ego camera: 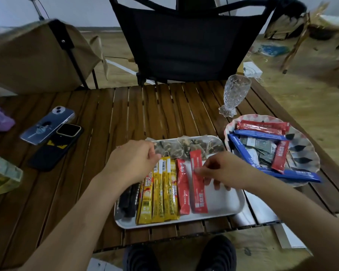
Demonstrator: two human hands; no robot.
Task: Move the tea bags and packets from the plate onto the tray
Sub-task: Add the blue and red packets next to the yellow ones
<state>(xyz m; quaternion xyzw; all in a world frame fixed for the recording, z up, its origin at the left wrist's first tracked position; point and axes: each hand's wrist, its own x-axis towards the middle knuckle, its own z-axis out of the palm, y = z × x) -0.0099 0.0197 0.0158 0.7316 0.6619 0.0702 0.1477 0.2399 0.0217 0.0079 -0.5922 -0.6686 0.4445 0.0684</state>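
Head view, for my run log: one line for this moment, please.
left hand at tea bags, grip unclear | right hand pinches red packet on tray | plate not yet emptied

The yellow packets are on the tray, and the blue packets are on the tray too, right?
Not quite. The yellow packets are on the tray, but the blue packets are not. They lie on the plate to the right of the tray. The head view shows this.
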